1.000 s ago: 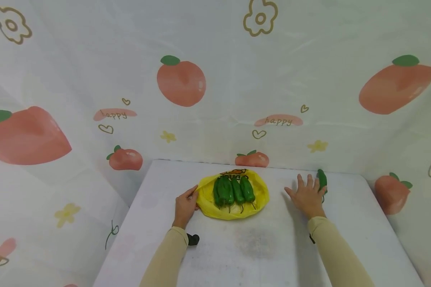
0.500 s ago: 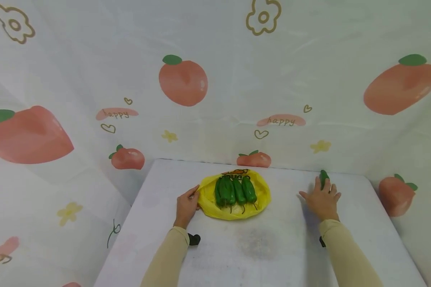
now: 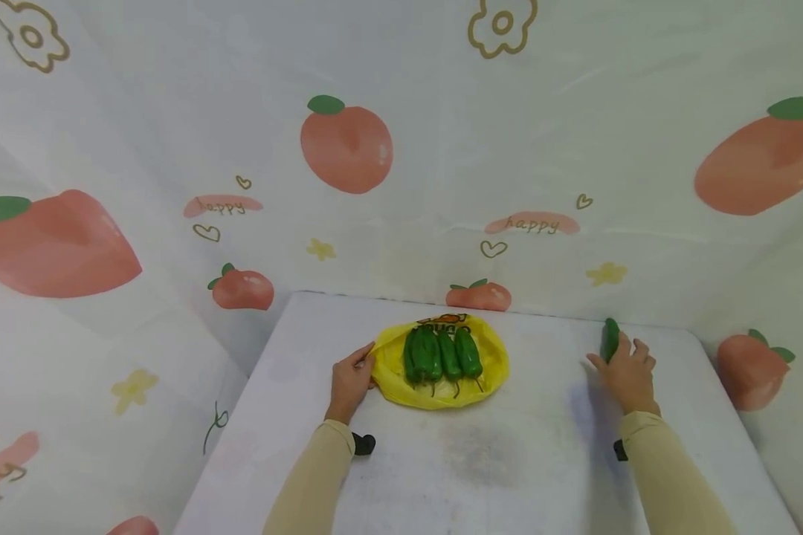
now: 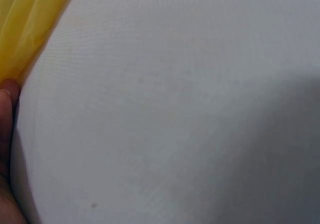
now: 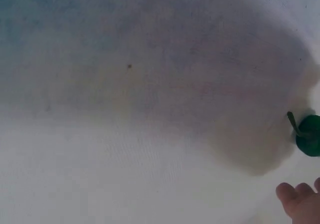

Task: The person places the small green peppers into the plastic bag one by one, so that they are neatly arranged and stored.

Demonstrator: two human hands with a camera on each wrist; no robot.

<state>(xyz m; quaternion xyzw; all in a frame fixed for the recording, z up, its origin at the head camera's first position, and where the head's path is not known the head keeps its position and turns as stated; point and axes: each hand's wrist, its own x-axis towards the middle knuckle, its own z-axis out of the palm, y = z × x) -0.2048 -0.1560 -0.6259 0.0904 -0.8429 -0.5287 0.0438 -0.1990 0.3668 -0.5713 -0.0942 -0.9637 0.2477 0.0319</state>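
Observation:
A yellow plastic bag lies spread on the table in the head view, with several green peppers side by side on it. My left hand pinches the bag's left rim; in the left wrist view, its fingertips meet the yellow plastic. One more green pepper lies by itself near the back right. Just to its right, my right hand reaches over the table, fingers spread and only loosely bent. The right wrist view has this pepper's stem end at the right edge, apart from the fingers.
The white table runs back to a wall cloth printed with fruit, flowers and hearts. Cloth also hangs along both sides. Black wrist devices show under the sleeves.
My right hand has moved right, from the lone pepper's left side, across it, to its right side. The left hand keeps its pinch on the bag. The view has shifted slightly.

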